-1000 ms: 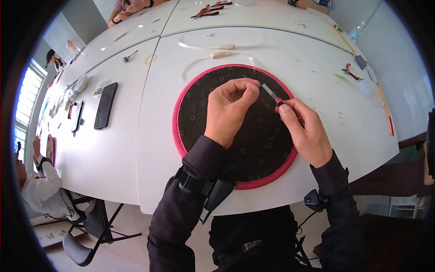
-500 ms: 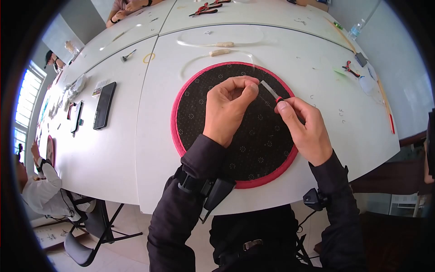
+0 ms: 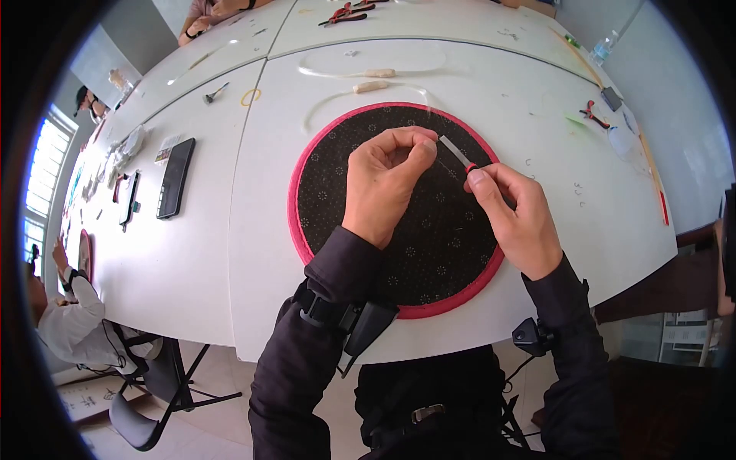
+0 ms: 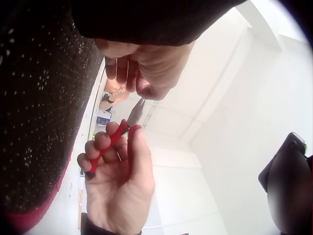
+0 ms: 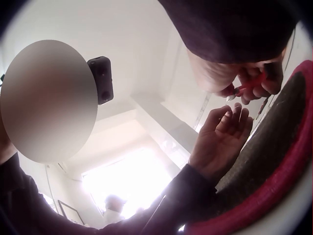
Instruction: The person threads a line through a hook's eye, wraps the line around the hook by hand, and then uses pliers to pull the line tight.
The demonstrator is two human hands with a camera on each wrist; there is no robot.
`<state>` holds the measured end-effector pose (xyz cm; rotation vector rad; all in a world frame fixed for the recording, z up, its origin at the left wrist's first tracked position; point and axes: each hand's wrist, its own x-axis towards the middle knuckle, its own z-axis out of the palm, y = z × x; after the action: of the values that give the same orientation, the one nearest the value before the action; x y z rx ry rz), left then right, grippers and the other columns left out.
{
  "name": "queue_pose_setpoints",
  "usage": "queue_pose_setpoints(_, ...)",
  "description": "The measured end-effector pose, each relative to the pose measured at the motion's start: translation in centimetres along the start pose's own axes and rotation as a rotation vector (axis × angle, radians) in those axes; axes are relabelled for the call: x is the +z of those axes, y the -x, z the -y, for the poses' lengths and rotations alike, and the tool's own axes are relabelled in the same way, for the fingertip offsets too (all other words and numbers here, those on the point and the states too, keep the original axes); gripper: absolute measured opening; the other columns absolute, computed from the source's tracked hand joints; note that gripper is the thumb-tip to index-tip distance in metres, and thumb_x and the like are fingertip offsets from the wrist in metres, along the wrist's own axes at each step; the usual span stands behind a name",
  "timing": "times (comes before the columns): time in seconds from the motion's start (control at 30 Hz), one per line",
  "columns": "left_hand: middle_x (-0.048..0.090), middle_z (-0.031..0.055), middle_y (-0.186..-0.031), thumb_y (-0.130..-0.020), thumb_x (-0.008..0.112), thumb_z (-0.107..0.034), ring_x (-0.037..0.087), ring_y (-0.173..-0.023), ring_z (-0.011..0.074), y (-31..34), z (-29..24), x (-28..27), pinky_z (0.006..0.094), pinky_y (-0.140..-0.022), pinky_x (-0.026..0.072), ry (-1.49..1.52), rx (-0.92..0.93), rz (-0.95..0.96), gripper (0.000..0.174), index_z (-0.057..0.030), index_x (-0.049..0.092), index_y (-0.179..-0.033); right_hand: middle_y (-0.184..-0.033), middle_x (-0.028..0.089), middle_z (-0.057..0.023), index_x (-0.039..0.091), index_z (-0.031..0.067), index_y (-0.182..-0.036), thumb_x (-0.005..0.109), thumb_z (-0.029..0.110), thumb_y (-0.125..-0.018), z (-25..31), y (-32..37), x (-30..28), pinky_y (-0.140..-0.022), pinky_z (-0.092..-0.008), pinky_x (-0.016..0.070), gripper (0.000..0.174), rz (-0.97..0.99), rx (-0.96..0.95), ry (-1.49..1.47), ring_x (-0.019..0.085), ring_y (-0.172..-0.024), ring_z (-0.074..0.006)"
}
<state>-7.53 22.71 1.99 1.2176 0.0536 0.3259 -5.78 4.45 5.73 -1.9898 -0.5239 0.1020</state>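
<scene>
My right hand [image 3: 521, 218] grips a pair of red-handled pliers [image 3: 455, 150], its fingers wrapped round the handles in the left wrist view. The slim metal nose of the pliers points at the fingertips of my left hand [image 3: 383, 180]. My left thumb and index finger pinch something very small, mostly hidden by the fingertips. A fine thin strand [image 3: 448, 169] shows just below them. Pliers tip and left fingertips are right beside each other. Both hands are raised over a round dark mat [image 3: 414, 253] with a pink-red edge.
Two clear looped cords with beige middles [image 3: 372, 87] lie behind the mat. Small curved bits [image 3: 579, 193] lie to its right, near other red-handled pliers [image 3: 594, 115]. Leftward are a dark phone [image 3: 176, 178], a brush [image 3: 216, 93] and a yellow ring [image 3: 251, 97]. Other people sit around the table.
The pliers tip has come slightly closer to my left fingertips. Both hands keep nearly the same pose, and the head view has shifted a little.
</scene>
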Motion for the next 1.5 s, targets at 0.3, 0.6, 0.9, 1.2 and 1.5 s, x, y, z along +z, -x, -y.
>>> queue_pose_setpoints(0.3, 0.068, 0.0011, -0.098, -0.096, 0.067, -0.015, 0.059, -0.092, 0.0062, 0.1, -0.1, -0.4, 0.0248, -0.089, 0.0456, -0.082, -0.046, 0.036, 0.024, 0.0047, 0.070, -0.109, -0.067, 0.059, -0.0041, 0.066, -0.0060, -0.088, 0.062, 0.031, -0.100, 0.3, 0.2, -0.2, -0.061, -0.0287, 0.0428, 0.039, -0.053, 0.005, 0.012, 0.052, -0.065, -0.0099)
queue_pose_setpoints(0.6, 0.068, 0.0032, -0.099, -0.088, 0.069, -0.009, 0.058, -0.086, 0.0051, 0.0, 0.2, -0.3, 0.0214, -0.077, 0.0449, -0.009, -0.080, 0.036, 0.016, 0.0047, 0.072, -0.096, -0.065, 0.049, 0.0006, 0.065, -0.0045, -0.087, 0.060, 0.036, -0.101, -1.9, 0.4, -4.3, -0.058, -0.0260, 0.0369, 0.044, -0.183, 0.124, 0.024, 0.044, -0.063, -0.0074)
queue_pose_setpoints(0.9, 0.068, 0.0036, -0.100, -0.088, 0.068, -0.007, 0.057, -0.083, 0.0050, -0.1, 0.5, -0.5, 0.0208, -0.077, 0.0447, -0.025, -0.099, 0.049, 0.015, 0.0048, 0.072, -0.096, -0.068, 0.043, 0.0080, 0.062, 0.0027, -0.087, 0.059, 0.037, -0.102, -4.1, 1.7, -7.6, -0.048, -0.0190, 0.0254, 0.038, -0.302, 0.250, -0.061, 0.034, -0.056, 0.0000)
queue_pose_setpoints(1.2, 0.068, 0.0037, -0.101, -0.088, 0.068, -0.008, 0.057, -0.085, 0.0052, 0.1, 0.4, -0.3, 0.0212, -0.077, 0.0453, -0.042, -0.088, 0.062, 0.015, 0.0044, 0.072, -0.096, -0.068, 0.043, 0.0076, 0.062, 0.0041, -0.084, 0.060, 0.040, -0.101, -6.9, 3.0, -10.9, -0.048, -0.0196, 0.0259, 0.039, -0.406, 0.321, -0.083, 0.035, -0.057, -0.0004)
queue_pose_setpoints(1.5, 0.069, 0.0069, -0.107, -0.092, 0.066, -0.010, 0.059, -0.094, 0.0093, 0.2, 0.0, -0.1, 0.0277, -0.094, 0.0441, -0.127, -0.139, 0.103, 0.015, 0.0030, 0.071, -0.097, -0.067, 0.042, 0.0083, 0.062, 0.0054, -0.084, 0.060, 0.039, -0.102, -7.8, 3.9, -11.8, -0.047, -0.0198, 0.0251, 0.038, -0.430, 0.352, -0.064, 0.034, -0.056, -0.0003)
